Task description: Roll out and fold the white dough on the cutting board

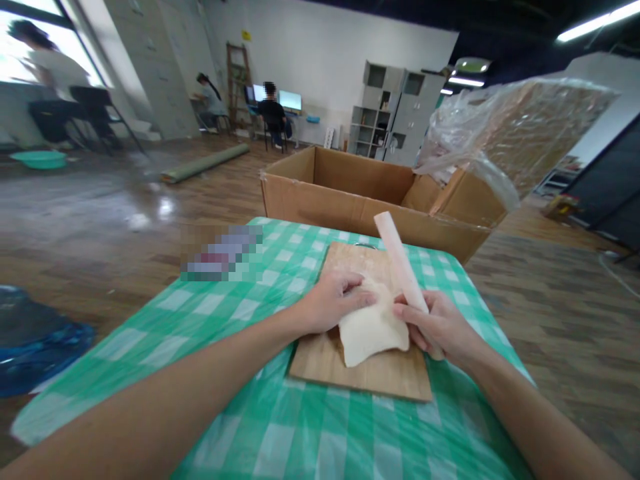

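Observation:
A flat piece of pale dough (373, 328) lies on a wooden board (360, 370) on a table with a green checked cloth (240, 313). My left hand (333, 300) rests on the dough's left edge, fingers curled and pressing on it. My right hand (440, 327) is closed round the lower end of a pale rolling pin (400, 261), which slants up and away over the board's right side. The fingertips of my right hand touch the dough's right edge.
A large open cardboard box (350, 193) stands just behind the table, with a plastic-wrapped carton (520, 133) at its right. Blue plastic (35, 340) lies on the wooden floor at left. People sit at desks far back.

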The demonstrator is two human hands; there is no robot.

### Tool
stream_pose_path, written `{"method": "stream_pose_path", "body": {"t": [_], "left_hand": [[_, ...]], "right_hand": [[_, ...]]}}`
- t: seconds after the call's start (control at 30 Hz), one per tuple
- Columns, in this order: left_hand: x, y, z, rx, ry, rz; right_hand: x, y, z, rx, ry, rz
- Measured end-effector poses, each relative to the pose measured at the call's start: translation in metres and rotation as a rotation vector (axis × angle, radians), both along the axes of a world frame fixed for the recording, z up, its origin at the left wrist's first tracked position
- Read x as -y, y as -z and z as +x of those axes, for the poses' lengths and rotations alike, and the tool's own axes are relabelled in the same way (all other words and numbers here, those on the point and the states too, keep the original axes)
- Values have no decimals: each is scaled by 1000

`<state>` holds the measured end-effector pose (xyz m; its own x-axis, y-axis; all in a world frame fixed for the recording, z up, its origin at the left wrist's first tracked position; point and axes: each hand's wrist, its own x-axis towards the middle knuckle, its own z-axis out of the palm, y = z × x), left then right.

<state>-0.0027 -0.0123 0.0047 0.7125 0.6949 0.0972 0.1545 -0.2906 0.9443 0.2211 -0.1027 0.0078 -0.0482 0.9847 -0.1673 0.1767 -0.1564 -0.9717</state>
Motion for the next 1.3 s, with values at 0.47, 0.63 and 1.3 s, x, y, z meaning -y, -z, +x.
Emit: {"method": "stream_pose_path", "body": {"t": [0.47,0.63,1.3], "left_hand": [[-4,5,-2,137,-82,-142],[-5,6,-2,101,-65,-106],[8,8,13,-91,-71,209]], "right_hand": [[-2,8,-4,32,166,81],[-5,10,-3,6,173,84],[-2,5,-5,157,137,169]]}}
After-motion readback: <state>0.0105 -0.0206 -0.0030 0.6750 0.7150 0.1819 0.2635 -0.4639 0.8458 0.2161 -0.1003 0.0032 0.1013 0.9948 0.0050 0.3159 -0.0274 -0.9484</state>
